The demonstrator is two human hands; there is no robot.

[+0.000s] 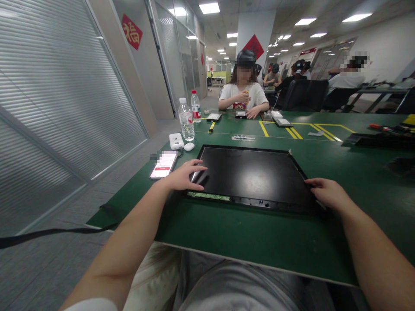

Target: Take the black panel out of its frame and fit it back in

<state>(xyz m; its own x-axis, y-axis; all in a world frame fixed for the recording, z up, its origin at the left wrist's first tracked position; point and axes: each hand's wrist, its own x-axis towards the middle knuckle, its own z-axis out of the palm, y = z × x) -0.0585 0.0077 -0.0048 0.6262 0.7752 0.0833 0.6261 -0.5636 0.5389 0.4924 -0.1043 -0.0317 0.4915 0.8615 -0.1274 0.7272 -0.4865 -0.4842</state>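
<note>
A black LCD screen panel [249, 172] in a dark frame lies flat on the green table [240, 233] in front of me. A strip of green circuit board [209, 196] shows along its near left edge. My left hand [186, 175] is at the panel's left edge, thumb and fingers spread apart over the corner; whether the fingertips touch the glass is unclear. At the right edge, my right hand [327, 192] has its fingers together on the frame, gripping it at the side. The undersides of the right fingers are partly hidden.
Left of the panel lie a lit phone [164, 164], a white charger [176, 141] and a white rounded case [189, 147], near two water bottles [186, 121]. A small plastic bag [243, 138] lies beyond. Across the table sits a person [243, 93] near hard drives [214, 117]. Dark parts [369, 139] lie right.
</note>
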